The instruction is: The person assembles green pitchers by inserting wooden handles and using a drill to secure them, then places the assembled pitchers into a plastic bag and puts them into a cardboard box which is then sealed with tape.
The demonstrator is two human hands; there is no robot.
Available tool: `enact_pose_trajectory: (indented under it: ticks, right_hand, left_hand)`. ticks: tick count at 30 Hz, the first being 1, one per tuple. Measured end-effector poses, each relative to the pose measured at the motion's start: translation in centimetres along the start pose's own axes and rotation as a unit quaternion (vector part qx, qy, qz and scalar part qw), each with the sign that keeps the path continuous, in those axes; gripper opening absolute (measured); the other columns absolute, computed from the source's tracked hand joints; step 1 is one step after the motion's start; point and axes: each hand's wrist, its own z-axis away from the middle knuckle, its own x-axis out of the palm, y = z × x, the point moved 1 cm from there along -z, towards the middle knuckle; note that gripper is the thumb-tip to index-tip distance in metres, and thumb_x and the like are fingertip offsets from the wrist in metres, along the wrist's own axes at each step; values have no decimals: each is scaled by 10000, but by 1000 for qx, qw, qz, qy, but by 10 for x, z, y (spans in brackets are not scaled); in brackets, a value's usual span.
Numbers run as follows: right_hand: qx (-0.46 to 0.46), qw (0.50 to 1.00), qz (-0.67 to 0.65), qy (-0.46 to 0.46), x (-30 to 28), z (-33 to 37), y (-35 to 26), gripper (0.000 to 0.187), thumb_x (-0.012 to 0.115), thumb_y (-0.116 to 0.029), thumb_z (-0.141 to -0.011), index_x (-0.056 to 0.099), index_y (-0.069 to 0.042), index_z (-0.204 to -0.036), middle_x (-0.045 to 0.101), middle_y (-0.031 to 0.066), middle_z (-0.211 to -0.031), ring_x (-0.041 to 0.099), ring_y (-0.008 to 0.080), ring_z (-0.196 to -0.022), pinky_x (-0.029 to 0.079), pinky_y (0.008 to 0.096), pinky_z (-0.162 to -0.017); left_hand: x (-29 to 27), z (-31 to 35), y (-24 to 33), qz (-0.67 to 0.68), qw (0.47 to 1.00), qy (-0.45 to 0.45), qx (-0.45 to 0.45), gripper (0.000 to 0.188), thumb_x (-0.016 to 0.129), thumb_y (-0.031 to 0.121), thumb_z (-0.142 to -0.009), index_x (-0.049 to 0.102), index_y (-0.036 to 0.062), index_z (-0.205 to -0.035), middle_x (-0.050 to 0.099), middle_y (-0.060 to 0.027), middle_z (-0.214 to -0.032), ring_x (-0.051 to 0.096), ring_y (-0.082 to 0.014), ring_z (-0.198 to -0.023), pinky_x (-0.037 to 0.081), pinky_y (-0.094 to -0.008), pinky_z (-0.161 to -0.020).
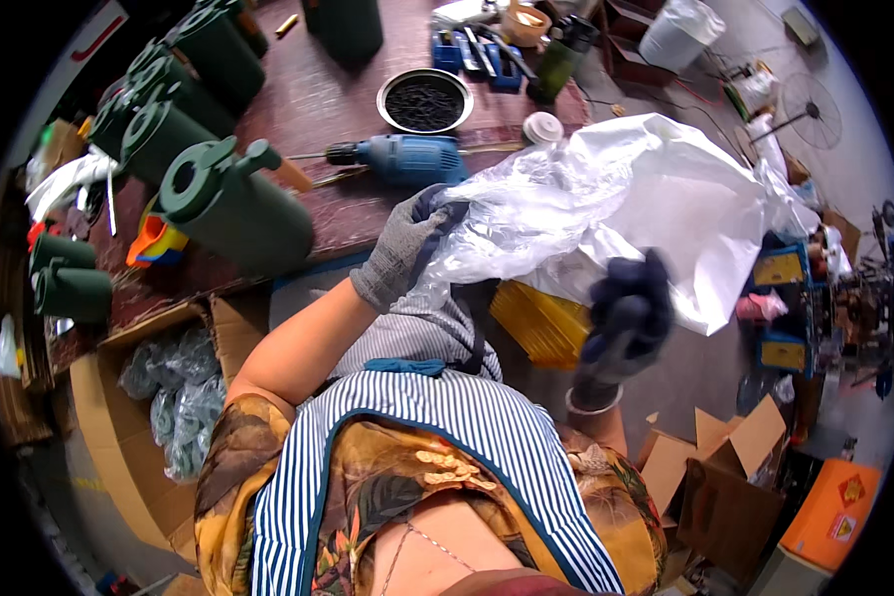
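Observation:
My left hand [407, 248], in a grey knit glove with a dark palm, is closed on the edge of a crumpled clear plastic bag [526, 214]. The bag stretches to the right from my fingers, over the table's front edge. My right hand [628, 318], also gloved, is raised to the right of the bag, and its fingers are smeared by motion. Behind that hand spreads a large white plastic sheet [700, 209]; whether the hand touches it I cannot tell. Left of my left hand stands a dark green lidded canister [248, 219].
A blue power drill [407, 159] lies on the reddish table [348, 214], near a bowl [381, 99] of black screws. Several green canisters [214, 60] line the left. An open carton [104, 437] holds wrapped green parts. Yellow plastic [541, 323] sits below the bag.

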Motion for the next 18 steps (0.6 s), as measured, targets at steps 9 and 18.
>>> enact_pose_trajectory:
  ticks: [9,18]
  right_hand:
    - [5,986,15,-166,40,-65,52,790,694,-295,-947,287,12,-1550,309,129,-1611,356,258,-1445,268,394,-1186]
    - [133,935,-259,-203,123,-20,25,211,639,100,-866,660,7,-1054,691,144,-1154,680,240,-1054,561,382,-957]
  left_hand:
    - [-16,60,58,-275,907,-110,299,390,698,107,-911,597,32,-1280,545,-151,-1393,559,-257,-1265,439,-379,-1085]
    - [-30,138,130,2,960,-169,224,592,830,260,-782,608,53,-1291,362,-222,-1556,334,-347,-1456,300,-463,-1183]
